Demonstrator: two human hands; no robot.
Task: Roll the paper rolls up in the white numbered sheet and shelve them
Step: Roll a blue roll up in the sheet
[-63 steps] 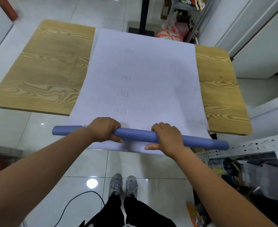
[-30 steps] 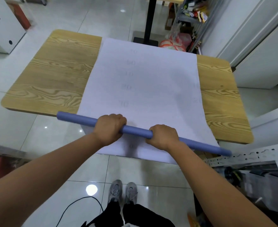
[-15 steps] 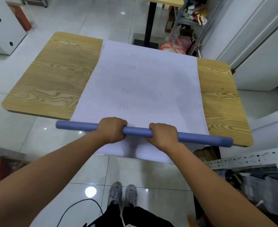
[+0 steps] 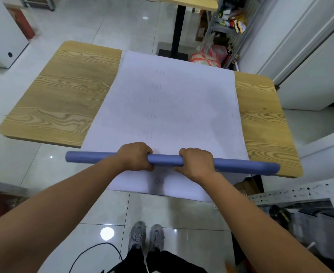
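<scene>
Paper wound into 1 long tube is what the person has hold of. The blue paper roll lies crosswise on the near end of the white numbered sheet, roughly over the table's front edge, and its 2 ends stick out past the sheet's sides. The left hand and right hand sit close together near its middle, fingers curled over the top and wrapped round it.

From where I stand the roll looks light and fairly stiff along its length, but easy to crush or kink. A gentle grip set wider toward the ends would probably steer it straighter. The sheet looks thin, limp and smooth, and its near flap hangs off the front of the wooden table. I reckon it could slide or skew on the wood, so the flap wants tucking evenly round the roll. A metal shelf rack stands to the right, near the table.
</scene>
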